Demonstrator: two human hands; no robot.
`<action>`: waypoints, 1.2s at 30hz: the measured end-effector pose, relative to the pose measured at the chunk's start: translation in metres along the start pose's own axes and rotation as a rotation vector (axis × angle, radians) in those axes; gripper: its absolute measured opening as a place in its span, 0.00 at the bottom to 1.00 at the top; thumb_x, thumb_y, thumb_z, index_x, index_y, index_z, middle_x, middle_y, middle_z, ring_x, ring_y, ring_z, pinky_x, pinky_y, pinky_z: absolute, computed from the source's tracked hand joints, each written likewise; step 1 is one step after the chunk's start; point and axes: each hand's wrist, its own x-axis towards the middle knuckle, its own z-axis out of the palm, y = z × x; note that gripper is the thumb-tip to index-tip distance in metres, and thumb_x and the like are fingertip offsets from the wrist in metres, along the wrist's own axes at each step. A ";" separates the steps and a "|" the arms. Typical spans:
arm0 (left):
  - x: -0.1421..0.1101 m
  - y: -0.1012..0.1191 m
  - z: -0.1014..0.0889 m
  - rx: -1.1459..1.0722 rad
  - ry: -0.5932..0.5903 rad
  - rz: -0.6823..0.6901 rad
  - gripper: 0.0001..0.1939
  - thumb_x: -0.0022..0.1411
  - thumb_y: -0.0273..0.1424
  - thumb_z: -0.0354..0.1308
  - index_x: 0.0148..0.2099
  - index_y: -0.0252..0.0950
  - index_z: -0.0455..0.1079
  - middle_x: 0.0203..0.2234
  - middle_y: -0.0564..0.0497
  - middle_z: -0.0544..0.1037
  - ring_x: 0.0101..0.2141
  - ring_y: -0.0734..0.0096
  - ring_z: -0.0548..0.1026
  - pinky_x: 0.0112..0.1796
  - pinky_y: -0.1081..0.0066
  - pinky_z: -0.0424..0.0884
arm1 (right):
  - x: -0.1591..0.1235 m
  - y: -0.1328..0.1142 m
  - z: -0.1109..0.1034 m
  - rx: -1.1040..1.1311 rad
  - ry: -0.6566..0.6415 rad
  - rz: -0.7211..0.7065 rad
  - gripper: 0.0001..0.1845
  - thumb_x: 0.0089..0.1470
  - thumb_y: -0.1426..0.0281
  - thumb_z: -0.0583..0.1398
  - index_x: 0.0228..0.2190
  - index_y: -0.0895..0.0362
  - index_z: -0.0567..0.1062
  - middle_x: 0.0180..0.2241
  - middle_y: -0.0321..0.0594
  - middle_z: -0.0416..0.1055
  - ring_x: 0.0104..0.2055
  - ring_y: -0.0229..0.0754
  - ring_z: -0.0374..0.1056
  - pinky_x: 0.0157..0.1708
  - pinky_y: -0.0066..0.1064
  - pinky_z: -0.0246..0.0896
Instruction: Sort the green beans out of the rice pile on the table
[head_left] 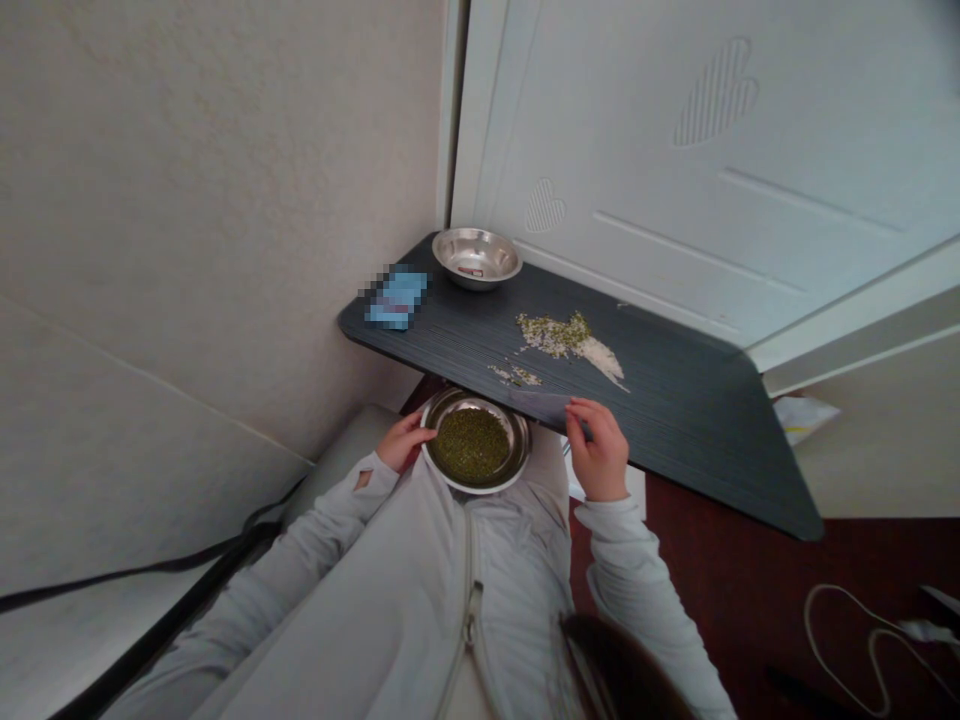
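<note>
My left hand [403, 440] grips the left rim of a steel bowl [520, 455], which rests at my lap just under the table's near edge. Small green beans [472, 445], like mung beans, cover the bowl's bottom. At the table edge, my right hand [600, 450] pinches a thin clear plastic piece [547, 399] between thumb and fingers; its full shape is hard to see. Just beyond it lies a small scatter of pale grains and green beans [516, 376]. Farther back sits a larger pile of mixed beans and white grains [559, 336].
A second steel bowl [480, 262] stands at the back left of the dark table [690, 410]. Left of it lies a blue packet [399, 298], partly pixelated. A wall [225, 200] borders the left, a white door [637, 150] the back. A white cable [810, 620] lies on the floor.
</note>
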 end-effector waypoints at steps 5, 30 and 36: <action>0.000 0.000 0.000 -0.019 -0.015 0.000 0.21 0.33 0.24 0.60 0.36 0.31 0.67 0.29 0.49 0.75 0.36 0.61 0.70 0.42 0.63 0.60 | -0.004 -0.001 0.001 -0.042 0.029 -0.006 0.09 0.45 0.72 0.51 0.31 0.54 0.69 0.36 0.42 0.66 0.40 0.39 0.61 0.40 0.37 0.57; -0.001 0.000 0.001 0.003 -0.017 -0.003 0.22 0.34 0.24 0.59 0.38 0.30 0.66 0.28 0.49 0.75 0.35 0.61 0.70 0.40 0.62 0.61 | -0.022 -0.014 0.014 -0.027 -0.070 -0.088 0.11 0.45 0.75 0.52 0.33 0.56 0.69 0.37 0.42 0.67 0.40 0.38 0.62 0.40 0.34 0.59; -0.001 0.001 0.002 -0.006 -0.017 -0.002 0.22 0.34 0.23 0.59 0.38 0.30 0.66 0.29 0.49 0.75 0.34 0.61 0.70 0.40 0.62 0.62 | -0.014 -0.021 0.022 -0.004 -0.074 -0.074 0.10 0.46 0.74 0.51 0.32 0.55 0.69 0.37 0.41 0.67 0.40 0.37 0.61 0.41 0.34 0.58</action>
